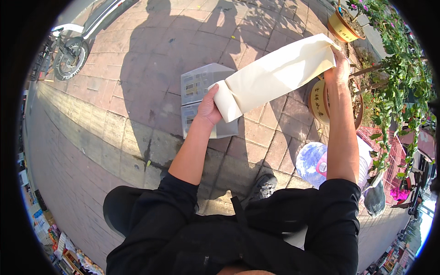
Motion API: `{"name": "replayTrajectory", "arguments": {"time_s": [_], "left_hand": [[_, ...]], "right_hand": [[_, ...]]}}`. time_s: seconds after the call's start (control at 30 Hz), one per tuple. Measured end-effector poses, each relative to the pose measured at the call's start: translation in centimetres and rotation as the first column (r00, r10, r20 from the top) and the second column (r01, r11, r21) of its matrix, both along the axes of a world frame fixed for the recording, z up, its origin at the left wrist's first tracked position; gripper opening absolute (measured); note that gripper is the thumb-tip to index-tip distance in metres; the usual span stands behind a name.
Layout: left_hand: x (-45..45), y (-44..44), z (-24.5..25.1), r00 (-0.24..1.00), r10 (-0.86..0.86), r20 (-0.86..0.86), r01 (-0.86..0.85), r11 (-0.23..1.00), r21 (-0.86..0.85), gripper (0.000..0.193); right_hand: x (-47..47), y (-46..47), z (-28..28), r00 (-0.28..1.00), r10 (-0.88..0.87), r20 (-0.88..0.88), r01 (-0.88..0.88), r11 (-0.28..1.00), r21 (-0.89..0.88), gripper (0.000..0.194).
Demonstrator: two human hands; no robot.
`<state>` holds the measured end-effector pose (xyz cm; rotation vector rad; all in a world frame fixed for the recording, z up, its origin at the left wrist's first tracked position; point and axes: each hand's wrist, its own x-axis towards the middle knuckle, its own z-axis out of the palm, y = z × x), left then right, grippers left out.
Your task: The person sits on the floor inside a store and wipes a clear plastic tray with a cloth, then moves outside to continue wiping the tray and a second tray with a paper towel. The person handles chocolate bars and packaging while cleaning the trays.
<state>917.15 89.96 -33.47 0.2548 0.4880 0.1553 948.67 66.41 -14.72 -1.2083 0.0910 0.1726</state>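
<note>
A cream-coloured roll of fabric or paper (pixel 275 74) is stretched out in the air, partly unrolled. My left hand (pixel 210 106) grips the rolled end, thumb on top of the roll. At the upper right, my right hand (pixel 337 67) is closed on the free end, which is folded over a little near the fingers. Sunlight and shadow fall across the strip. Below the roll, on the paving, stands a translucent plastic box (pixel 196 82) with slotted openings, partly hidden by my left hand and the roll.
Potted plants in yellow ceramic pots (pixel 340 29) line the right side, with leafy vines (pixel 395 68) hanging over them. A blue-and-white bundle (pixel 311 161) lies beside my right forearm near a pink wire rack (pixel 388 151). A parked motorcycle (pixel 70 58) stands at upper left.
</note>
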Motion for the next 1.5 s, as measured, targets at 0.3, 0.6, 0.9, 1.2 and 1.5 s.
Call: {"name": "replayTrajectory", "arguments": {"time_s": [0.3, 0.6, 0.9, 1.2, 1.5], "left_hand": [[0.6, -1.0, 2.2, 0.930, -0.309, 0.200, 0.272, 0.943, 0.193, 0.058], [1.0, -1.6, 0.9, 0.950, -0.277, -0.146, 0.312, 0.876, 0.367, 0.078], [8.2, -6.9, 0.4, 0.907, 0.270, -0.324, 0.131, 0.551, 0.824, 0.057], [11.2, -16.3, -7.3, 0.972, -0.044, -0.233, 0.233, 0.341, 0.911, 0.070], [5.0, -18.6, -7.9, 0.960, -0.046, -0.276, 0.279, 0.057, 0.959, 0.074]], "right_hand": [[-15.4, 5.8, -6.5, 0.186, 0.960, -0.209, -0.842, 0.046, -0.538, 0.113], [-12.5, 2.1, -10.0, 0.245, 0.814, -0.527, -0.801, -0.136, -0.583, 0.035], [-7.6, -2.1, -8.3, 0.443, 0.692, -0.570, -0.656, -0.183, -0.732, 0.065], [-1.9, -4.5, -10.2, 0.874, 0.482, -0.066, -0.199, 0.230, -0.953, 0.050], [-5.6, -1.2, -13.1, 0.661, 0.712, -0.236, -0.531, 0.221, -0.818, 0.048]]}}
